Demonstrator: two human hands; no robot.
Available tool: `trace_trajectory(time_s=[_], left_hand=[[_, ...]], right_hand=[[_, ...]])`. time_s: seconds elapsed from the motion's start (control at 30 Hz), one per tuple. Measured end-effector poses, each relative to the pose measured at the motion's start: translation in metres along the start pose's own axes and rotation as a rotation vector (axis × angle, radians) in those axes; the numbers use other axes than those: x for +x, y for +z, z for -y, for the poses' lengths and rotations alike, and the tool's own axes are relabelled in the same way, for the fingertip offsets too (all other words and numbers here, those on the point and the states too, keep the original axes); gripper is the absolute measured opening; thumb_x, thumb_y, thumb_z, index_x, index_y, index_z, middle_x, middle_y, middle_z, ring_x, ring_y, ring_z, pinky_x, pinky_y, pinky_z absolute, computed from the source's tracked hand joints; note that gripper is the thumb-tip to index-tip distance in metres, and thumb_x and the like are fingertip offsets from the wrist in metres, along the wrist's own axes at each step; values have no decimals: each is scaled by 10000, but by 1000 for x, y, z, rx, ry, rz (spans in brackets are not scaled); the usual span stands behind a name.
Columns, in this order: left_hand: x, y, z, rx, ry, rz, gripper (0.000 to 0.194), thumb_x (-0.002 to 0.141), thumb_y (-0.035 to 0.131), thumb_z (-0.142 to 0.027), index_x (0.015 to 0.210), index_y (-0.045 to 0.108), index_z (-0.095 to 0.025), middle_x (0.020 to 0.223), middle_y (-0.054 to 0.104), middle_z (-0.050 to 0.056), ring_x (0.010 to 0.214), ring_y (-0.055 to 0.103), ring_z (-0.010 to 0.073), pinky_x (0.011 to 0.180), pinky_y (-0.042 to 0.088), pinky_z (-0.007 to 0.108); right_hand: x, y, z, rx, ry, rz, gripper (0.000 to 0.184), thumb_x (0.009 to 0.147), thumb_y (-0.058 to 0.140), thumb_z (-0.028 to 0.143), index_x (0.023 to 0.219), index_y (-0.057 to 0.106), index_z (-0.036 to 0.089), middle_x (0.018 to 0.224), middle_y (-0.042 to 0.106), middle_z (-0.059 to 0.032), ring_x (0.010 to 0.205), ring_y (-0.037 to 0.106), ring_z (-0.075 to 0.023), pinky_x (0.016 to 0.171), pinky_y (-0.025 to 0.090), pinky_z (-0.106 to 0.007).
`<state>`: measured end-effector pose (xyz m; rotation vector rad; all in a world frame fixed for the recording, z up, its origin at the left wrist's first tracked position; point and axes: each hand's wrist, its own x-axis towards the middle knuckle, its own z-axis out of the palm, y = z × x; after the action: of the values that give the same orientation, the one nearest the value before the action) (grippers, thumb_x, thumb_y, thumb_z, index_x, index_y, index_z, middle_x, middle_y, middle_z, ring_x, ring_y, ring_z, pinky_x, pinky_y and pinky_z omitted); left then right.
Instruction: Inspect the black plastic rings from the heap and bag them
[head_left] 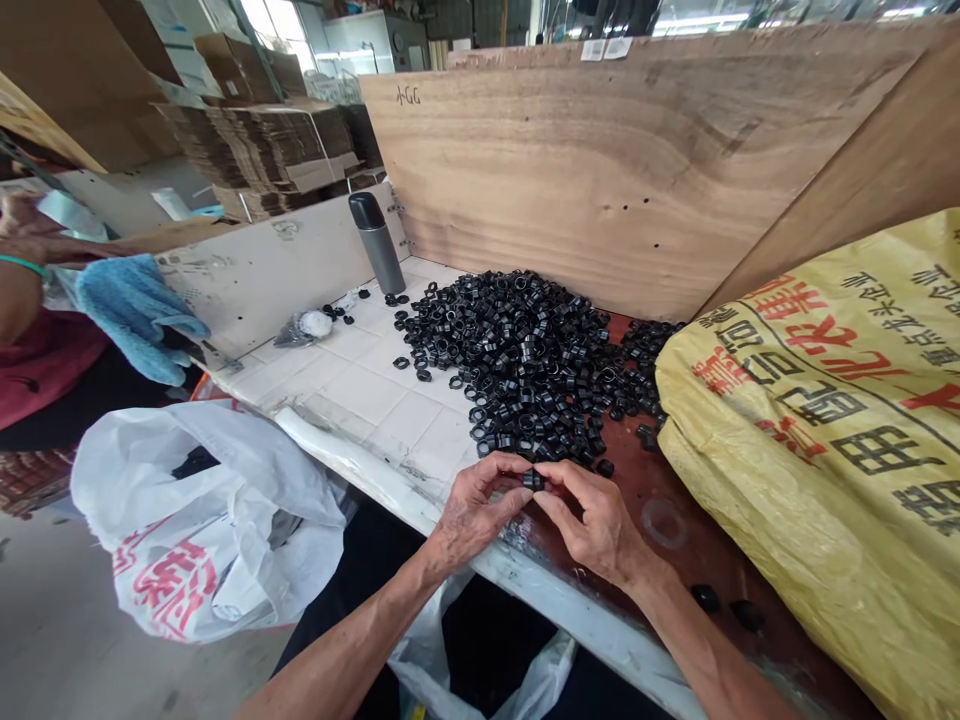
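Observation:
Between the fingertips of both my hands is a small black plastic ring [533, 480], pinched from either side just above the table's front edge. My left hand [484, 500] grips it from the left with thumb and fingers together. From the right, my right hand [592, 512] holds the same piece between thumb and fingers. Directly beyond my hands lies a big heap of similar black rings [525, 350], spread over white tiles and a red-brown board. The far side of the held ring is hidden.
A yellow printed sack [817, 440] bulges on the right. Wooden panels [600, 160] wall the back. A grey thermos [381, 250] stands at the left rear, near a small plastic bag [306, 328]. A white sack [217, 510] hangs open at left. Another person's arm [19, 270] shows far left.

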<state>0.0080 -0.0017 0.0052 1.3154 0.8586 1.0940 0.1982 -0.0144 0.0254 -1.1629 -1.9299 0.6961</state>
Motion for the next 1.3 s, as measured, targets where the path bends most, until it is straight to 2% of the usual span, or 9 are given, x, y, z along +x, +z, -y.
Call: trace_trajectory(time_s=[0.1,0.3,0.4,0.67,0.8,0.87,1.0,1.13,1.3], left_hand=[[0,0,-1,-17,16,3,207,851,719,-267,1044,701,-192,1104,666,73,962,667,198,899,551,328],[0,0,-4,-7,-18,-12,221,870,699,-262,1073,683,-176,1093,669,78,935,668,193,892,548,332],[0,0,-3,-11,-13,-16,215,868,702,-260,1064,682,-173,1086,669,78,938,669,196,889,549,331],[-1,-1,1,11,15,14,213,885,687,-260,1086,681,-190,1111,662,74,956,678,197,909,554,345],[-1,-1,2,110,82,36,218,880,687,-255,1091,695,-199,1115,663,73,1004,665,206,902,554,333],[-1,-1,1,99,66,31,225,874,695,-265,1088,692,-196,1104,668,73,982,670,201,881,557,323],[-1,0,-2,-31,-74,2,254,863,712,-303,1080,670,-176,1026,692,70,897,686,185,825,561,303],[-2,0,-5,-32,-92,-9,267,841,736,-299,1069,684,-172,1039,697,74,892,680,178,822,555,288],[-2,1,-1,-62,-85,5,253,856,719,-293,1073,659,-178,1004,700,63,887,691,180,824,565,303]], right_hand=[[-1,-1,-1,-55,35,-5,182,991,504,263,866,629,220,683,599,6,606,564,-143,604,435,-268],[0,-3,3,-18,51,38,220,959,563,299,760,579,207,663,553,12,592,522,-132,592,420,-263],[0,-3,3,-12,49,11,103,928,599,302,904,603,202,753,587,-4,628,536,-140,598,432,-264],[1,1,2,10,52,-24,137,936,575,287,1041,623,213,873,654,-29,746,613,-167,706,485,-273],[1,4,3,-6,190,9,272,988,505,331,752,579,218,632,570,18,576,544,-135,586,434,-253],[1,4,3,6,226,-5,282,996,493,349,761,576,218,614,557,24,543,528,-129,560,426,-247],[1,0,6,15,103,-34,120,948,571,305,1001,625,211,813,654,-17,700,611,-155,676,481,-253],[2,-3,8,-31,119,-52,184,965,535,279,818,625,214,683,615,7,598,567,-136,612,460,-245],[2,-2,8,22,54,-28,123,939,558,260,1019,641,216,909,677,-46,794,645,-181,755,509,-282]])
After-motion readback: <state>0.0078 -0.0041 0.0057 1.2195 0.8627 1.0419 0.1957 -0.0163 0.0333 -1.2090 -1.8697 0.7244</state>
